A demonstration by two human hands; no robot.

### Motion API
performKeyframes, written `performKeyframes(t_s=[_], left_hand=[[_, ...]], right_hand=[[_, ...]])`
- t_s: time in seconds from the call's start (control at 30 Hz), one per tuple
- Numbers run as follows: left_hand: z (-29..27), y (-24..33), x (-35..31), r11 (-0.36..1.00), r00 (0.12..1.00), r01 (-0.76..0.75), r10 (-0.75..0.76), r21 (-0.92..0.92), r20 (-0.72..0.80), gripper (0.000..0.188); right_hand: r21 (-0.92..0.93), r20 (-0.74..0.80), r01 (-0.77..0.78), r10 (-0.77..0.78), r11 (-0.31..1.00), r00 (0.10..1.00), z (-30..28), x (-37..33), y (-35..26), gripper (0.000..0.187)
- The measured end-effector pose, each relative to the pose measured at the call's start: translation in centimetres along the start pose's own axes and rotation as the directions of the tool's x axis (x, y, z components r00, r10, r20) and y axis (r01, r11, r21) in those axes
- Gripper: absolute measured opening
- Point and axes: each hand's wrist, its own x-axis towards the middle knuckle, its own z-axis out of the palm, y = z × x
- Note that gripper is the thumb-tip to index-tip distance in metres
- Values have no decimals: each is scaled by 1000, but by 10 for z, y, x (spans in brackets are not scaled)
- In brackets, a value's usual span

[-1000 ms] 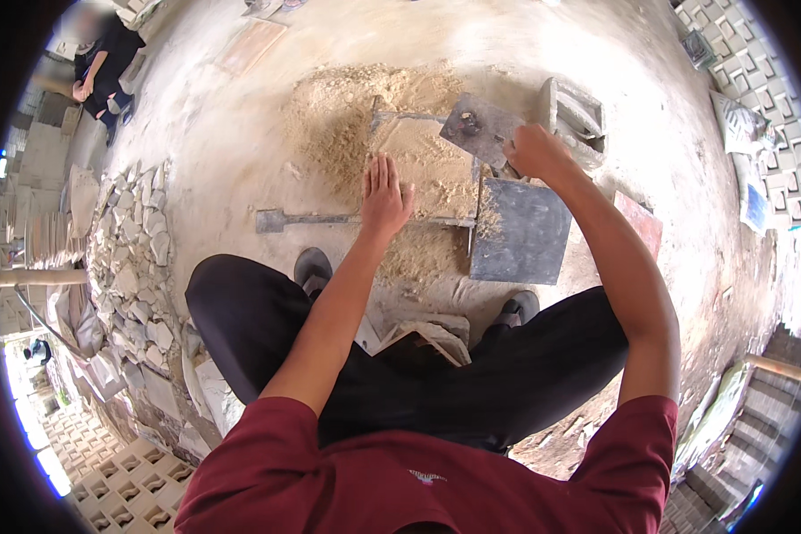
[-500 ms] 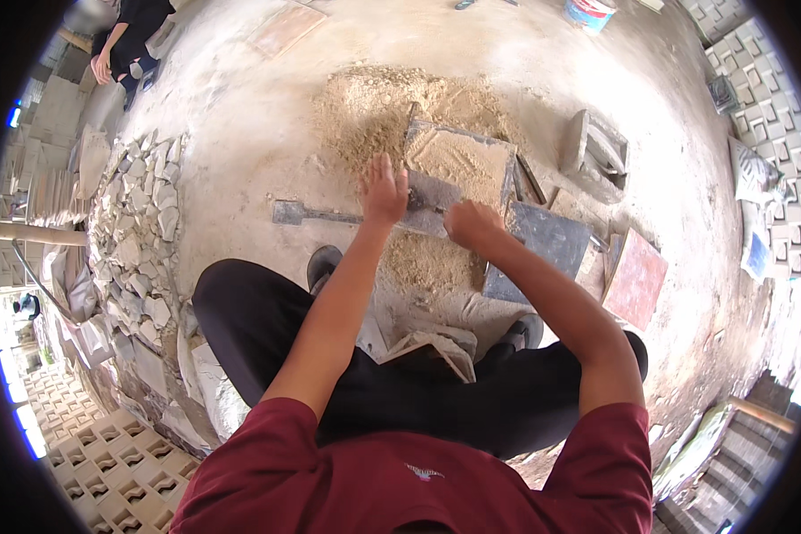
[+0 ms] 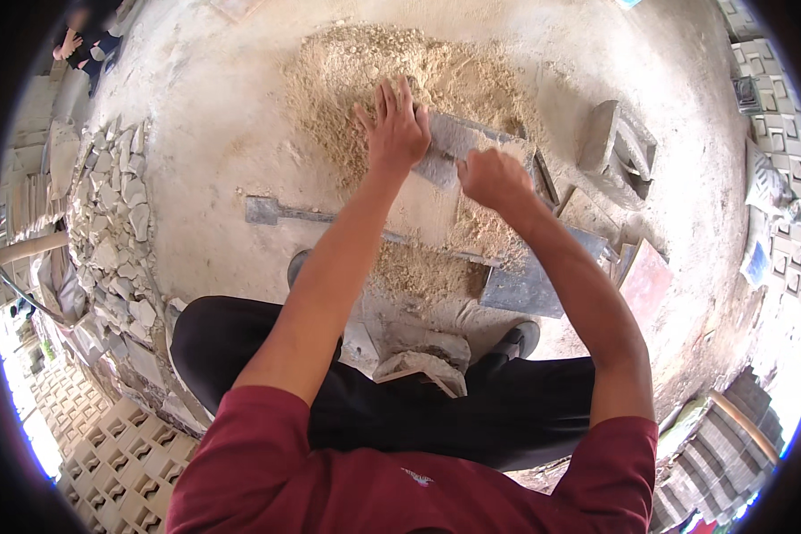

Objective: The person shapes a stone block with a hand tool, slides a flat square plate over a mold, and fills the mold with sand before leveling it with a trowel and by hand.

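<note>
My right hand (image 3: pixel 497 178) is closed round the handle of a flat steel trowel (image 3: pixel 442 147). The blade lies on a sandy mix (image 3: pixel 418 209) that fills a flat metal mould (image 3: pixel 488 129). My left hand (image 3: pixel 396 127) reaches to the blade's left end, fingers spread and pointing away from me. Whether its palm presses on the blade, I cannot tell. A long handle (image 3: pixel 304 214) with a square end sticks out leftward from the mould. Beyond my left fingers lies a heap of loose sandy mix (image 3: pixel 338 67).
A dark slab (image 3: pixel 525 289) lies right of the mould, with a reddish tile (image 3: pixel 645 278) beyond it. A grey hollow block (image 3: pixel 601 138) sits further right. Broken stone pieces (image 3: pixel 107 209) are piled at left. Another person (image 3: pixel 80 49) is at the far left.
Both hands and the trowel have moved away from me, over the mould's far part. My left fingers have spread wider. Smoothed mix now shows nearer me.
</note>
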Motion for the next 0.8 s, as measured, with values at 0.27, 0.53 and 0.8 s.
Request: performKeyframes(t_s=[0.27, 0.53, 0.8], left_hand=[[4, 4, 31, 972, 972, -232, 233, 32, -16, 59], [-8, -14, -71, 977, 977, -212, 212, -1, 15, 64], [-29, -27, -168, 986, 987, -158, 157, -51, -12, 67]], right_hand=[[-52, -90, 25, -30, 998, 995, -13, 31, 14, 38], [54, 60, 130, -133, 990, 989, 45, -22, 9, 37], [114, 62, 217, -225, 970, 972, 96, -85, -7, 42]])
